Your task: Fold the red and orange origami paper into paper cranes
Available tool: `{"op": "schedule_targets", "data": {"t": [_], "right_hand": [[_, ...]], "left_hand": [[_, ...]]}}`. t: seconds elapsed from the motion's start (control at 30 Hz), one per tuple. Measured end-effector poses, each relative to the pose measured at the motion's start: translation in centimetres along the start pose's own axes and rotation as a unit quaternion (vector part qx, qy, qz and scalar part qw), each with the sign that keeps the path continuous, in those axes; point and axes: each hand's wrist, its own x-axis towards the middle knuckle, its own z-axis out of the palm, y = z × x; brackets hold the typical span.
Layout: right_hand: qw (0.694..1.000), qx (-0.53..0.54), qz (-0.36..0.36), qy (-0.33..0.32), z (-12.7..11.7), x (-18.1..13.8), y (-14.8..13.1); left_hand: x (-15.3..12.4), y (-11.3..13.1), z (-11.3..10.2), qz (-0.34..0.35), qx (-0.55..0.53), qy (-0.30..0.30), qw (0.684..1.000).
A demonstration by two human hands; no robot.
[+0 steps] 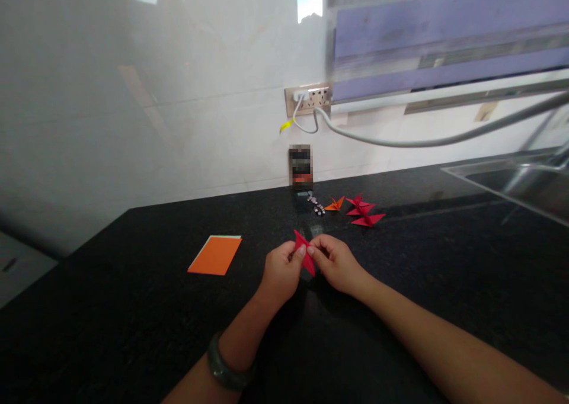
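Observation:
Between my two hands is a red folded paper piece (pixel 307 264), a slim pointed shape tilted above the dark counter. My left hand (pixel 281 273) pinches it from the left, thumb on top. From the right, my right hand (pixel 336 262) pinches it near the middle with thumb and forefinger; the other fingers are curled. The tips of both thumbs nearly meet on the paper. Beyond my hands lie several red paper cranes (pixel 367 219) and an orange paper crane (pixel 335 205). To the left rests a stack of orange square paper (pixel 216 256) with a pale sheet edge showing.
A phone-like upright object (pixel 301 167), blurred out, leans on the wall, with a black-and-white patterned strap (pixel 316 205) before it. Above it a white plug sits in the wall socket (pixel 317 98), and a grey cable (pixel 391 141) runs right. A sink edge (pixel 502 186) borders the counter (pixel 133 321).

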Motion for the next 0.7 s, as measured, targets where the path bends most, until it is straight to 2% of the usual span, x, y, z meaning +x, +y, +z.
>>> {"op": "schedule_targets", "data": {"t": [0.13, 0.3, 0.53, 0.7], "right_hand": [[1.000, -0.019, -0.013, -0.004, -0.26, 0.03, -0.14], [0.998, -0.016, -0.043, -0.040, -0.36, -0.04, -0.12], [0.999, 0.004, -0.014, -0.048, -0.16, -0.15, 0.07], [0.998, -0.004, -0.036, -0.050, -0.36, -0.18, -0.37]], "left_hand": [[0.04, -0.01, 0.19, -0.017, -0.048, -0.005, 0.999], [0.19, 0.07, 0.21, -0.061, -0.174, 0.000, 0.983], [0.22, 0.31, 0.04, -0.099, -0.221, 0.028, 0.970], [0.11, 0.59, 0.22, -0.106, -0.246, 0.031, 0.963]]}}
